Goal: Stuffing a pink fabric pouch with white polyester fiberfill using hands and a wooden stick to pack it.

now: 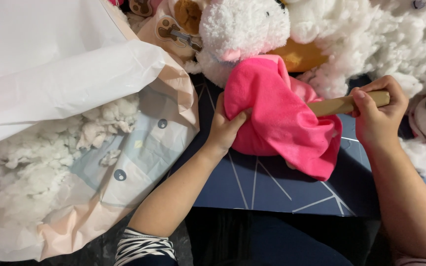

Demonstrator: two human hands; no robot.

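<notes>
Nearest, a striped sleeve [141,246] leads up the left arm to the left hand [224,129], clenched on the side of a pink fabric skin [282,118] lying on the dark blue desk [272,189]. The right hand [376,114] grips a wooden stick [343,104] pushed into the fabric. Left lies an open bag of white stuffing [35,157]; beyond, white plush toys [252,24].

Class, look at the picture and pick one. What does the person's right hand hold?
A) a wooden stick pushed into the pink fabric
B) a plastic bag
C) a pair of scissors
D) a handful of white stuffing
A: the right hand grips a wooden stick whose far end disappears into the pink fabric, which the left hand clutches.
</notes>
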